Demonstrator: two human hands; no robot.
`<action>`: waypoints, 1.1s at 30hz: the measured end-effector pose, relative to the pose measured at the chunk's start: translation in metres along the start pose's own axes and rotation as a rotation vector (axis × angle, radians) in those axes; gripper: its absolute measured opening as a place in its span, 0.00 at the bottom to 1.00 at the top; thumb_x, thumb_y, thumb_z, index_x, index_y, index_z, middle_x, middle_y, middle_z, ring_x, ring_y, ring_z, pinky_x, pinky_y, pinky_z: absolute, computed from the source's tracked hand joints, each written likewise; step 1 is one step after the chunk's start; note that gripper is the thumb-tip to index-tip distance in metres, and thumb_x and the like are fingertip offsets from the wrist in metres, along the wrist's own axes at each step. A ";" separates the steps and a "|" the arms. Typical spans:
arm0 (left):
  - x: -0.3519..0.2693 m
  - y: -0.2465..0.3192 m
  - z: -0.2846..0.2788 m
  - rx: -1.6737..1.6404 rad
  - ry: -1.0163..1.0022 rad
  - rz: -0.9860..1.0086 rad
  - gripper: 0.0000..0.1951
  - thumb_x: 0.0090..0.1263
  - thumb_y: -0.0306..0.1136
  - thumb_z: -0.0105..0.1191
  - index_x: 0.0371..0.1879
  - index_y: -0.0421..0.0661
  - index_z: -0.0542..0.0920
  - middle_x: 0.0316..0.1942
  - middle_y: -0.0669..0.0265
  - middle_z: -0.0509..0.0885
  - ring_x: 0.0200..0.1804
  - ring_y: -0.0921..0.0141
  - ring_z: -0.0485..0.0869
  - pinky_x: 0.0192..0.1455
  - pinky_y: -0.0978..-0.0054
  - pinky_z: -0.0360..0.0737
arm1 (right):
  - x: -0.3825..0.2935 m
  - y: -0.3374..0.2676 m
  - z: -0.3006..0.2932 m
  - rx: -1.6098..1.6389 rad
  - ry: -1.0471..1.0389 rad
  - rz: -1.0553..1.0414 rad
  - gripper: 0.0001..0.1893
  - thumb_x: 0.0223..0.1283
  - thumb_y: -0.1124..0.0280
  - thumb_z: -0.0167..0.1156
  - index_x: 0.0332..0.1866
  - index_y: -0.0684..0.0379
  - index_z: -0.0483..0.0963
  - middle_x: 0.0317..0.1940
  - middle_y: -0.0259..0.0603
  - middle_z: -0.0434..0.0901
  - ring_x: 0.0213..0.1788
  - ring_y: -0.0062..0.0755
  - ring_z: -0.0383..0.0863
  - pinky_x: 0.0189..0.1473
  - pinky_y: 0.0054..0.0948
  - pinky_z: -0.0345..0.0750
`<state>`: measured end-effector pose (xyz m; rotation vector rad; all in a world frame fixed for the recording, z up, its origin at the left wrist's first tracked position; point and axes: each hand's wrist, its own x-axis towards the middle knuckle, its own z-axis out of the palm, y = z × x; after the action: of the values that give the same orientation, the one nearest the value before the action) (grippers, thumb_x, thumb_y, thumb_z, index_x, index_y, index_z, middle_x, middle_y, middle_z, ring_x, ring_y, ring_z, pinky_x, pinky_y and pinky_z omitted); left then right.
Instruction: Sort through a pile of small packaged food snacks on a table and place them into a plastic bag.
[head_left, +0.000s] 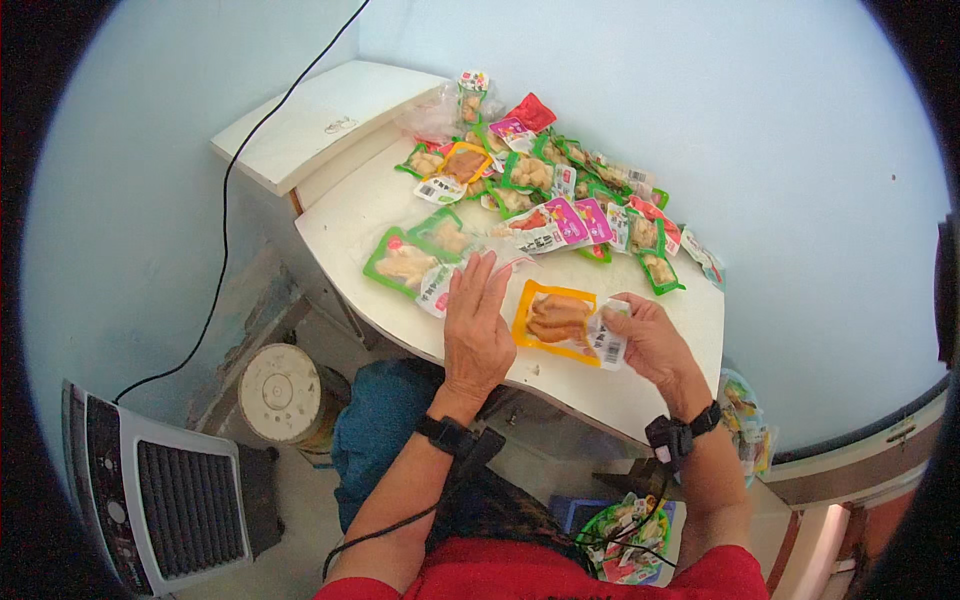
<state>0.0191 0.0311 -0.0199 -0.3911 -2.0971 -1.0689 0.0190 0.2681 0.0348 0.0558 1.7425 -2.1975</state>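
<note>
My right hand (658, 339) pinches the white end of a yellow-edged food packet (559, 319) between thumb and fingers. Brown pieces show through that packet's clear window, and it lies flat at or just above the white tabletop (360, 262). To its left, my left hand (480, 326) is stretched out with straight fingers over a clear plastic bag (499, 255). Two green-edged packets (409, 262) with pale pieces lie beside and partly under these fingers, seemingly in the bag. Whether the left fingertips press on the bag cannot be told.
A heap of mixed food packets (532, 172) covers the table's back. Packets also fill a green basket (626, 536) below and a container (739, 405) at right. A lidded bucket (279, 394) and an air cooler (191, 502) stand left. A black cable (226, 187) hangs there.
</note>
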 end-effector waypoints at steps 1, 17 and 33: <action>0.000 0.001 0.000 0.001 0.001 0.002 0.28 0.56 0.16 0.44 0.60 0.40 0.73 0.66 0.51 0.69 0.71 0.51 0.64 0.74 0.49 0.56 | 0.001 0.005 0.004 0.102 -0.008 -0.009 0.11 0.65 0.77 0.59 0.50 0.65 0.72 0.41 0.41 0.83 0.39 0.27 0.85 0.43 0.30 0.84; -0.002 0.004 -0.004 -0.014 -0.017 0.030 0.26 0.62 0.21 0.46 0.63 0.42 0.72 0.68 0.51 0.68 0.72 0.51 0.62 0.74 0.49 0.54 | 0.036 0.040 0.051 0.441 -0.028 -0.017 0.16 0.70 0.76 0.51 0.61 0.64 0.64 0.54 0.46 0.77 0.53 0.36 0.82 0.57 0.38 0.81; -0.002 0.001 -0.007 -0.077 -0.034 0.065 0.21 0.67 0.32 0.50 0.59 0.39 0.75 0.67 0.51 0.69 0.72 0.49 0.62 0.74 0.46 0.52 | 0.084 0.035 0.112 0.532 -0.151 0.072 0.12 0.70 0.71 0.47 0.53 0.63 0.72 0.48 0.43 0.79 0.50 0.33 0.80 0.55 0.32 0.80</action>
<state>0.0241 0.0266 -0.0180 -0.5154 -2.0635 -1.1136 -0.0310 0.1347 0.0099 0.0740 1.0262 -2.4739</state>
